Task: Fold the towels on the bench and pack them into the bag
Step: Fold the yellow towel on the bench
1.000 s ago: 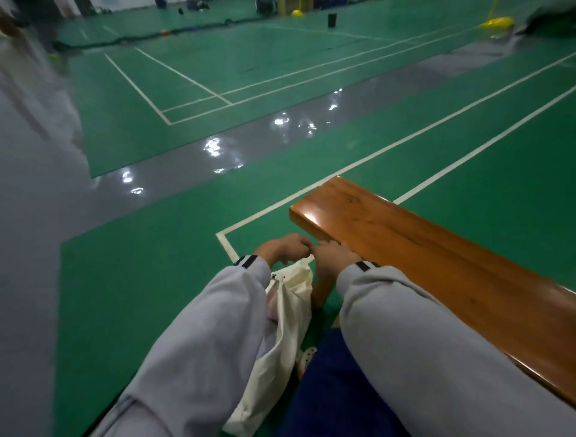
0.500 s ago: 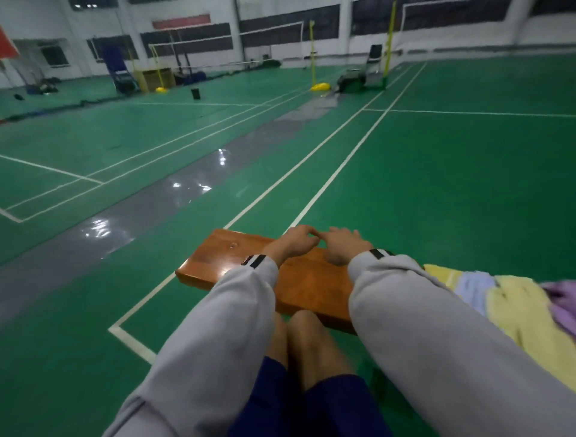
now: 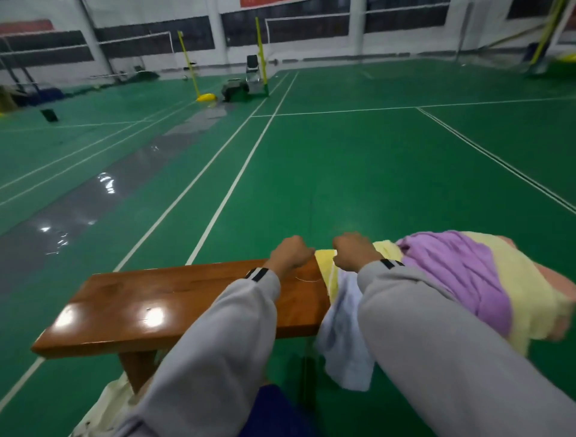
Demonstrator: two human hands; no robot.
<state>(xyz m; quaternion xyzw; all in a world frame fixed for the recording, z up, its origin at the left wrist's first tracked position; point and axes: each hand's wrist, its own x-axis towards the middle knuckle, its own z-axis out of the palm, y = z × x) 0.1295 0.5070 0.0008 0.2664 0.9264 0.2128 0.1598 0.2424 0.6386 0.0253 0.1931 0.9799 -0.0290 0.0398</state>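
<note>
Court floor [image 3: 343, 174]: green with white lines, filling the upper and middle frame.
Bench [image 3: 174, 296]: wooden, its long axis running left to right across the lower middle. The left half is bare and glossy.
Towels: heaped on the bench's right part, at right of frame. A yellow towel [image 3: 526, 280] lies under a purple towel [image 3: 461, 271], a pale blue towel [image 3: 343, 337] hangs off the near edge, and a pink towel [image 3: 558, 290] shows at the far right.
Bag [image 3: 103, 402]: cream cloth, on the floor under the bench's left end, lower left of frame.
Right hand [image 3: 353, 251]: fingers curled down, gripping the yellow towel's left edge.
Left hand [image 3: 291, 254]: fingers curled, just left of that towel's far corner. It may be pinching the corner, but I cannot tell.
Key relation: the heap lies right of both hands, so the right hand is nearer. The bare wood to the left looks like the folding space.
Writing: none readable. The red banner [image 3: 271, 2] at top is too blurred.
</note>
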